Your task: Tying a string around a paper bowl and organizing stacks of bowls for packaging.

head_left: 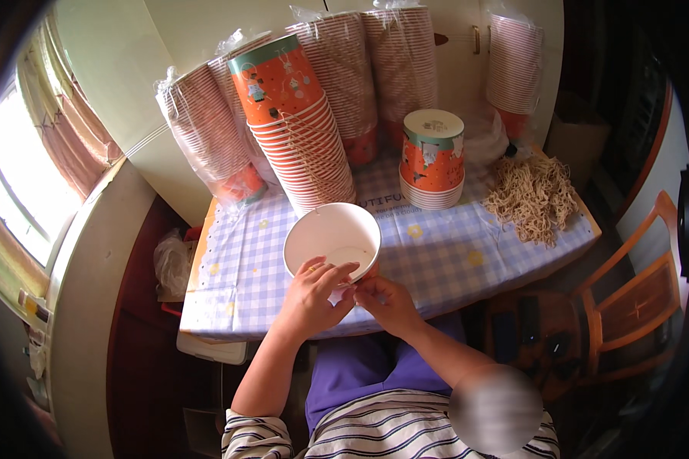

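A paper bucket [311,236], white inside, is tilted toward me at the table's near edge. My left hand [311,297] reaches over its near rim, fingers inside and thumb outside, closed on the wall. Beside it, my right hand [389,303] is pinched at the outside near the rim; what its fingertips hold is hidden. Behind the bucket leans a tall nested stack of orange-and-green paper buckets [272,83], with thin tan cords hanging down its side. To the right stands a shorter upside-down stack [433,160]. A tangled heap of tan cords [533,200] lies at the table's right end.
Several plastic-wrapped bucket stacks [331,73] line the table's back; another wrapped stack [514,69] stands at the back right. A blue-checked cloth [241,283] covers the table. A wooden chair [635,298] is at the right, a curtained window [34,168] at the left.
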{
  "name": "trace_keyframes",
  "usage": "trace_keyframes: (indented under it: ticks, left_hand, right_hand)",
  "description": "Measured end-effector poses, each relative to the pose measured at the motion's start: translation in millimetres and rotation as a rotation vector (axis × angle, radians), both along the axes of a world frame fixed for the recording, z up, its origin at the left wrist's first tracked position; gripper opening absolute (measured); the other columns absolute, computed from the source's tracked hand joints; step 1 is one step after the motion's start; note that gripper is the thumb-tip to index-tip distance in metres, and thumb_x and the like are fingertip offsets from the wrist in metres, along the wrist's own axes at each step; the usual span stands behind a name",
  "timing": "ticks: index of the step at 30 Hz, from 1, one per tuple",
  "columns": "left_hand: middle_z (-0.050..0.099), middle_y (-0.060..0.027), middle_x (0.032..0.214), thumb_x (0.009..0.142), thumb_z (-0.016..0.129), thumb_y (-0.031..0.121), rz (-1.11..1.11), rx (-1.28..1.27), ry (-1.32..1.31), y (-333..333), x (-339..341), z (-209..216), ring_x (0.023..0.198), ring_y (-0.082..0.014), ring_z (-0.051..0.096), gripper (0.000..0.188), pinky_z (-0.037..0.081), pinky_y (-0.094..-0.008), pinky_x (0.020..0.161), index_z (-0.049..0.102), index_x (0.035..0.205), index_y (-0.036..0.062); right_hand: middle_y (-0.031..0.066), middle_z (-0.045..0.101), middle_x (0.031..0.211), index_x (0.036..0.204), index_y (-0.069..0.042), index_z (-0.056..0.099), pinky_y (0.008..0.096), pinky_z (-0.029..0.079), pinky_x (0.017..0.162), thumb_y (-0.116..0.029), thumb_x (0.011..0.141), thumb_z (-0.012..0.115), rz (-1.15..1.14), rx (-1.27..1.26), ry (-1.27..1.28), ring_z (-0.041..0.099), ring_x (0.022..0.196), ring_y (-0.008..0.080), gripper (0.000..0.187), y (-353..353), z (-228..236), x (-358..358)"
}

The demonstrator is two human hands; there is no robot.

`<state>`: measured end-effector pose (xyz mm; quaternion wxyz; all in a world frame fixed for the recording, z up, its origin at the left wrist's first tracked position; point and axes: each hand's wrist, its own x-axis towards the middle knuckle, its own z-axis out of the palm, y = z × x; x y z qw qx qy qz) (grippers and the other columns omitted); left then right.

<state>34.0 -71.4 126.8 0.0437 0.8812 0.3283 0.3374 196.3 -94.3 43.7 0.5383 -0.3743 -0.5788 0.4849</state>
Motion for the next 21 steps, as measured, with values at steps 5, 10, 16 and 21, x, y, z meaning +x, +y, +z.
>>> trace_keyframes:
  ticks: [5,10,16,21]
  left_hand:
    - [0.064,-0.0036,0.076,0.070,0.069,0.009,-0.023,0.054,0.008,2.1,0.8,-2.9,0.077,-0.0218,0.064,0.040,0.046,-0.0441,0.090,0.060,0.108,0.0105]
    - [0.063,-0.0035,0.075,0.070,0.070,0.009,-0.052,0.073,-0.001,3.9,-1.2,-5.4,0.075,-0.0221,0.064,0.040,0.046,-0.0434,0.090,0.059,0.108,0.0096]
    - [0.063,-0.0040,0.075,0.070,0.069,0.008,-0.084,0.079,-0.010,5.8,-3.6,-6.4,0.076,-0.0215,0.064,0.039,0.045,-0.0434,0.092,0.059,0.108,0.0091]
    - [0.064,-0.0040,0.074,0.070,0.070,0.008,-0.085,0.088,-0.020,7.3,-4.6,-7.1,0.076,-0.0212,0.064,0.036,0.045,-0.0430,0.093,0.061,0.105,0.0090]
  right_hand:
    - [0.0010,0.063,0.085,0.093,-0.002,0.063,0.0241,0.044,0.072,-0.013,0.087,0.061,-0.013,0.009,-0.054,0.055,0.078,0.0074,0.012,-0.8,0.5,-0.4]
    - [0.0060,0.065,0.083,0.094,0.000,0.063,0.0260,0.047,0.069,-0.015,0.088,0.061,-0.028,0.051,-0.038,0.058,0.074,0.0103,0.016,1.4,-3.8,-2.3]
    - [0.0079,0.066,0.085,0.095,0.000,0.063,0.0274,0.049,0.070,-0.015,0.088,0.060,-0.033,0.066,-0.047,0.061,0.077,0.0129,0.017,2.3,-2.9,-2.2]
    - [0.0023,0.064,0.085,0.096,-0.001,0.063,0.0248,0.046,0.072,-0.012,0.088,0.061,-0.015,0.021,-0.069,0.057,0.079,0.0085,0.014,1.5,1.9,-0.8]
